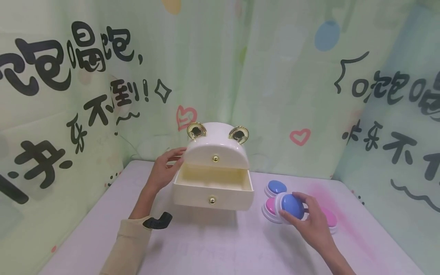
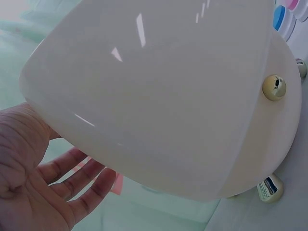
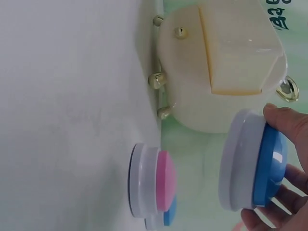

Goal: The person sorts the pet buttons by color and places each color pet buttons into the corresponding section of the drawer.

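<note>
Head: left hand point(image 1: 163, 168), fingers parted, at left edge of box point(image 1: 214, 149); drawer point(image 1: 196, 196) juts out. Right hand point(image 1: 314, 225) pinches blue button point(image 1: 292, 206) right of box, table point(image 1: 240, 244) showing between. Left wrist: fingers apart along box's side. Right wrist: blue button off box.

A beige sleeve point(image 1: 130, 244) meets a black wrist piece point(image 1: 158, 222).

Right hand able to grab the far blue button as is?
Probably not: the right hand already grips another blue button. The far blue button looks uncovered on top, but the hand needs emptying first.
</note>
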Demonstrator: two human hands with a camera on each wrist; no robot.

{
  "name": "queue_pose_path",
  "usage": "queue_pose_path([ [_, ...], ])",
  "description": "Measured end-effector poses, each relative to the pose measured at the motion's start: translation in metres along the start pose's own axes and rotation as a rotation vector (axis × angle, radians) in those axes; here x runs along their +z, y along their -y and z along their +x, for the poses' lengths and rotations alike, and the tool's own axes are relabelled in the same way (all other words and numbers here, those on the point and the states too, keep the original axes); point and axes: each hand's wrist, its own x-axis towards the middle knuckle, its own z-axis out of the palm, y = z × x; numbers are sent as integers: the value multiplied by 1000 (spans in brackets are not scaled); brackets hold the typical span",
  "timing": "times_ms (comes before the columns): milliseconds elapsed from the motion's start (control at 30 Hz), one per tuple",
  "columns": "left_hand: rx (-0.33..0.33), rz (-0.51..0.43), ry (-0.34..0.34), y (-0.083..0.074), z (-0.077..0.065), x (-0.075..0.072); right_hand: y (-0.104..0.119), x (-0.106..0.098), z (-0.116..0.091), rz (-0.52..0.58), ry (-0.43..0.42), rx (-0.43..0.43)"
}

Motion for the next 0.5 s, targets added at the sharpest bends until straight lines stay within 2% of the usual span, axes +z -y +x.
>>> queue_pose_path([
  [133, -4, 0, 0, 0, 1, 0, 7, 1, 4, 41, -71, -51],
  [500, -1, -3, -1, 3, 2, 1, 25, 9, 13, 50, -191, -123],
])
